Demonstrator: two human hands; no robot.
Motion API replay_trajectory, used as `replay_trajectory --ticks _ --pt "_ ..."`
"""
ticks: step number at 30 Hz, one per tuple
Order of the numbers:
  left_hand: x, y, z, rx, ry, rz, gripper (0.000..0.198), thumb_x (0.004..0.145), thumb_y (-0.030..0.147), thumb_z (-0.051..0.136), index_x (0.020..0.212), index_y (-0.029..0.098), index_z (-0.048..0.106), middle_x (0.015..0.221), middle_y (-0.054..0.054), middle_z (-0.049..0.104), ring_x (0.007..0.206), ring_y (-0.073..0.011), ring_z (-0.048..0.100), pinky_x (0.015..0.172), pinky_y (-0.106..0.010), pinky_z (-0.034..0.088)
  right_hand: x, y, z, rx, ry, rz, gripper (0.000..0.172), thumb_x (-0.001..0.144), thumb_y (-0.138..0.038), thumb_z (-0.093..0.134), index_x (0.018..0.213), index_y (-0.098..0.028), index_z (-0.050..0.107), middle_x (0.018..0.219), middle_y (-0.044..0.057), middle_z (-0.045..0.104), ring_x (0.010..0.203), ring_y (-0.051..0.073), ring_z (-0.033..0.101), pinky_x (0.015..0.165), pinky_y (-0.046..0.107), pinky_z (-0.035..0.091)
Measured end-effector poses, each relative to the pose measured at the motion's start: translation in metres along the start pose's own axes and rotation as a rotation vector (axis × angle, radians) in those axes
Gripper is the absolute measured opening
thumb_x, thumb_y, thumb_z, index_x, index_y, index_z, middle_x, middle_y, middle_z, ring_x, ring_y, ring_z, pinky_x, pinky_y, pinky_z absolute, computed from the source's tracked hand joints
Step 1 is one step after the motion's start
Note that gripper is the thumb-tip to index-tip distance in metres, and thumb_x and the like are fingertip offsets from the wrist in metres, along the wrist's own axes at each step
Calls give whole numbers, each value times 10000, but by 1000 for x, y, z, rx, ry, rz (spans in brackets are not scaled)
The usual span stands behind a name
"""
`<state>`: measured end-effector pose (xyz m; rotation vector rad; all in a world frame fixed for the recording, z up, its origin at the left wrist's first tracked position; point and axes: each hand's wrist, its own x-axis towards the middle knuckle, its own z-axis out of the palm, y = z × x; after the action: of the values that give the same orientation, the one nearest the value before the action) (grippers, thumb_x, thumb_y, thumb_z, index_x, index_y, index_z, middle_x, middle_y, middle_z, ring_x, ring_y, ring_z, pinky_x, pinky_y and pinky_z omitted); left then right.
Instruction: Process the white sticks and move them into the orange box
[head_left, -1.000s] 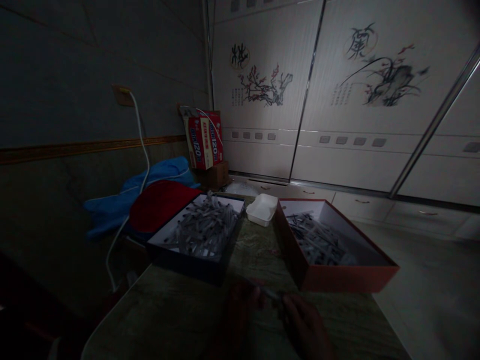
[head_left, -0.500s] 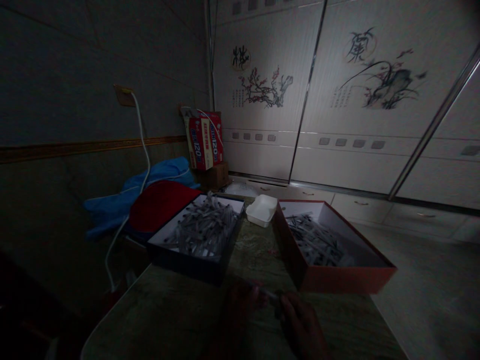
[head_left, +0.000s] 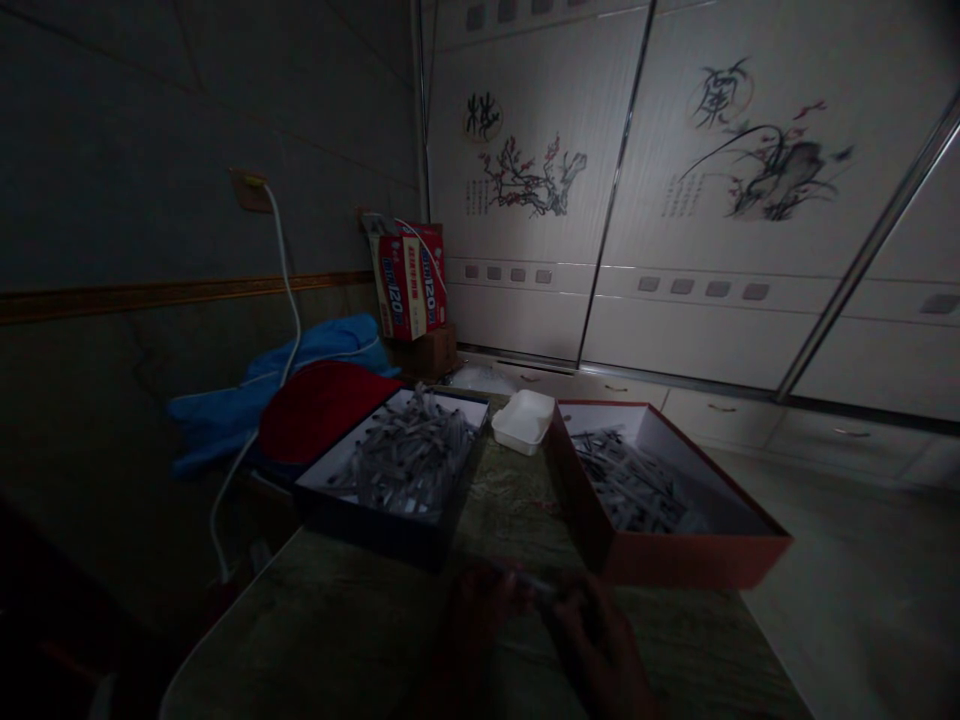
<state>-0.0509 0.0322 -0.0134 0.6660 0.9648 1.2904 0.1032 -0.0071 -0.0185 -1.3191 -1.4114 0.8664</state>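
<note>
Low over the near part of the table, my left hand (head_left: 486, 600) is closed on one end of a thin, pale, clear tube-like piece (head_left: 536, 583). My right hand (head_left: 592, 625) grips its other end, fingers bent around it. Dim light and blur hide the piece's exact kind. Beyond my left hand stands a dark blue box (head_left: 375, 535) heaped with similar thin clear pieces (head_left: 416, 450), some dark-tipped. Past my right hand is a red-brown box (head_left: 697, 558) with a smaller pile of such pieces (head_left: 630, 480) at its left side.
Between the boxes' far ends sits a white plastic tray (head_left: 523, 420). Red cloth (head_left: 322, 410) and blue cloth (head_left: 225, 400) lie left of the blue box, with a white cable (head_left: 292, 310) hanging across. A red carton (head_left: 409, 285) stands behind, before white cabinet doors (head_left: 517, 310).
My right hand has shifted slightly and its fingers have changed position around the piece. My left hand stays nearly where it was. The boxes and tray have not moved.
</note>
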Motion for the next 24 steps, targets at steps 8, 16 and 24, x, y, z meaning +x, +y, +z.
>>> replay_trajectory --ticks 8,16,24 --pt "1 -2 -1 2 -32 14 412 449 435 832 663 113 689 577 -45 690 547 -199 649 570 -329 519 -1 -4 3 -30 14 9 381 839 -548 459 706 -222 606 604 2 595 553 161 542 534 241 409" --pt "2 1 2 9 -3 -18 432 388 449 842 627 122 690 545 -44 687 544 -210 649 574 -344 514 1 6 1 -113 22 -35 395 844 -529 450 690 -209 622 640 32 625 592 183 567 590 261 432" --pt "-2 0 -1 -28 -20 -1 405 452 422 835 692 124 703 630 -48 715 603 -205 666 612 -322 518 -1 -9 1 -55 7 24 341 817 -496 516 967 -206 614 694 15 629 640 187 581 587 248 431"
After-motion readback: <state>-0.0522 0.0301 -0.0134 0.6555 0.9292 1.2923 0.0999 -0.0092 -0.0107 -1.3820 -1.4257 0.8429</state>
